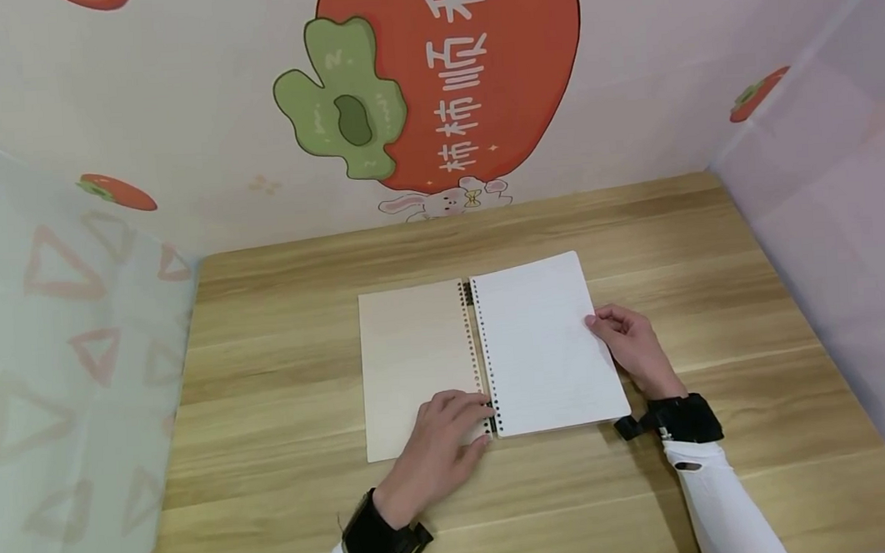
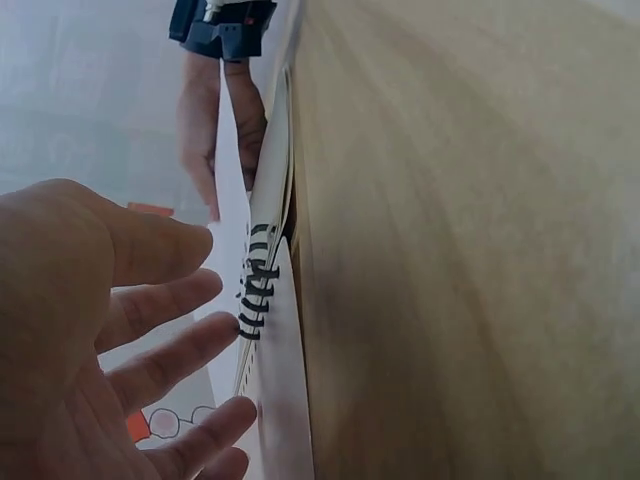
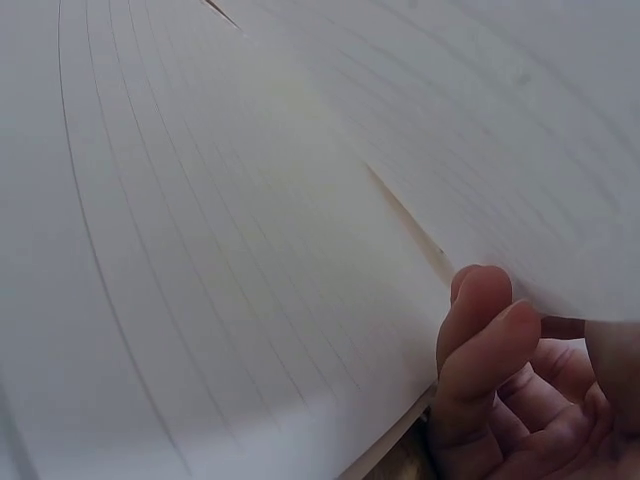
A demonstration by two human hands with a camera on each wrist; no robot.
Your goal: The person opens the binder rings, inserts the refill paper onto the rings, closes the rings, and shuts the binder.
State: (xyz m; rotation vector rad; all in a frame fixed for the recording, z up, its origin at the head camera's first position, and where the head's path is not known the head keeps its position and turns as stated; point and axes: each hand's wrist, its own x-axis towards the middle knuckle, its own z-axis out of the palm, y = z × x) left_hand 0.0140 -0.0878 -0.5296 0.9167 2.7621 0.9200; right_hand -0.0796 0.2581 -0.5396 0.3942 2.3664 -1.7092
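A spiral notebook (image 1: 416, 336) lies open on the wooden table, its beige left side flat. White pages make up its right side, and the uppermost page (image 1: 539, 342) is lifted from the sheets below. My right hand (image 1: 632, 346) pinches that page at its outer edge between thumb and fingers. In the right wrist view, the lined sheet beneath (image 3: 220, 260) shows under the raised one. My left hand (image 1: 440, 444) is over the lower part of the beige side, fingers loosely spread, fingertips at the black binding rings (image 2: 255, 290).
The wooden table (image 1: 268, 386) extends around the notebook on all sides. Behind it stands a wall covering (image 1: 215, 96) with a large red persimmon print. Pale panels (image 1: 851, 188) border the table's left and right edges. A black strap (image 1: 686, 418) with a camera circles each wrist.
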